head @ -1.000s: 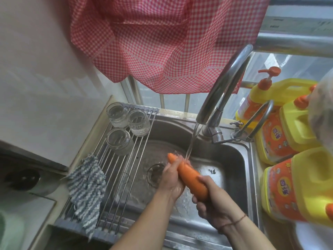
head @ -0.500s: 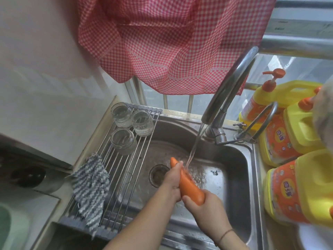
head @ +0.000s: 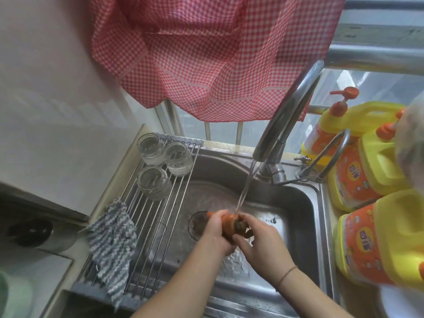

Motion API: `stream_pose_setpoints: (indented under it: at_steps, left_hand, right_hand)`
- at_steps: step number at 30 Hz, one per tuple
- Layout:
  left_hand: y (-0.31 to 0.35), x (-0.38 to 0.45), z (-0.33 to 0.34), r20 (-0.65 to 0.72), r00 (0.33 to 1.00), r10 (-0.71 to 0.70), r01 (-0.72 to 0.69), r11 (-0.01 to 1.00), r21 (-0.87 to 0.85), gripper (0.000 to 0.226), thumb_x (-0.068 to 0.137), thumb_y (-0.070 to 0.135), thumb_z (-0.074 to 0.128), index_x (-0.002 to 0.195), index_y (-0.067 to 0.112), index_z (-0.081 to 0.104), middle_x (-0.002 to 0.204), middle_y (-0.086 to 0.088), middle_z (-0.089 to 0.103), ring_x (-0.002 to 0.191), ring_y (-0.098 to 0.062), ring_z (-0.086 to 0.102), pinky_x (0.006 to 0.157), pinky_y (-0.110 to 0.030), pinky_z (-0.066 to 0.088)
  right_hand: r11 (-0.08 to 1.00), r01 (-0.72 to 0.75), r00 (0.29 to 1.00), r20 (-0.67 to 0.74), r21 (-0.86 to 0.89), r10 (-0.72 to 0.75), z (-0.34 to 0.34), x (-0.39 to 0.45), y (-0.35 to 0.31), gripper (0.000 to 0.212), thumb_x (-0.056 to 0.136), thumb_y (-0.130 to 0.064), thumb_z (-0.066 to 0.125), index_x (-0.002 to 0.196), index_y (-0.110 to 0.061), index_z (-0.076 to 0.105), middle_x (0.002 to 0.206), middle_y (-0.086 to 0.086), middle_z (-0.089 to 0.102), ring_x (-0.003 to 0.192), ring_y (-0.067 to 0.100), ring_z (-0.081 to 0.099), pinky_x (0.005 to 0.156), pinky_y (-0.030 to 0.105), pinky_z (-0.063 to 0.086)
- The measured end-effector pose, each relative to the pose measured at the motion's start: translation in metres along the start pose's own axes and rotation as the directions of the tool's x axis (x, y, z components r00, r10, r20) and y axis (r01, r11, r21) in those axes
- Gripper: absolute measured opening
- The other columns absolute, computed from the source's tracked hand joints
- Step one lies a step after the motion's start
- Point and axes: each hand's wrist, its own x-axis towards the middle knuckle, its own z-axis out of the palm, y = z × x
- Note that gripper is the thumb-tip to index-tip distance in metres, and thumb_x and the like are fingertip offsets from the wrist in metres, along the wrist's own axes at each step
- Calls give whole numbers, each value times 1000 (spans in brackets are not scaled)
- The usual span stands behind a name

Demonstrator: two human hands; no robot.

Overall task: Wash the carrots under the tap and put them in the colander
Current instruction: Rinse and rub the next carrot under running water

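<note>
Both hands are closing together over one carrot point(head: 230, 226) that was showing far more of its length a second ago; the left hand point(head: 214, 228) is gripping its leftward tip end, the right hand point(head: 260, 243) rubbing its butt. It is lying crosswise under the tap's point(head: 286, 113) stream, above the sink point(head: 296, 203); no colander is showing.

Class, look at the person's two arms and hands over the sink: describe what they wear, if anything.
Both forearms are bare, with no sleeves in view and no gloves on either hand. The right hand has a thin brownish cord bracelet round its wrist. The left hand and its wrist show no ring, watch or band.
</note>
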Motion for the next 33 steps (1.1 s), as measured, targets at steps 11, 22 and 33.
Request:
stream_pose_setpoints:
  at_steps: [11,22,33]
  left_hand:
    - [11,4,-2,-65,996,-64,62,998,-34,34,84,39,63,89,6,64,80,-12,64,72,-27,62,71,-33,54]
    - [7,1,8,-63,997,31,-38,993,-109,32,89,38,56,71,12,58,67,-5,60,63,-24,60,61,-29,50]
    - [-15,-7,24,-218,968,123,-180,948,-262,28,91,34,59,92,6,58,87,-14,68,81,-31,65,76,-38,54]
  right_hand:
    - [970,-4,999,44,-245,15,-8,12,-7,27,89,-51,54,99,-26,55,93,-8,56,84,15,57,65,25,37]
    - [934,-51,989,110,-352,95,-6,27,-13,36,95,-58,34,83,-26,44,92,2,66,89,27,63,62,33,35]
    - [876,-455,890,-117,-157,441,12,36,-10,35,94,-39,35,72,-20,55,86,5,69,83,28,61,61,31,37]
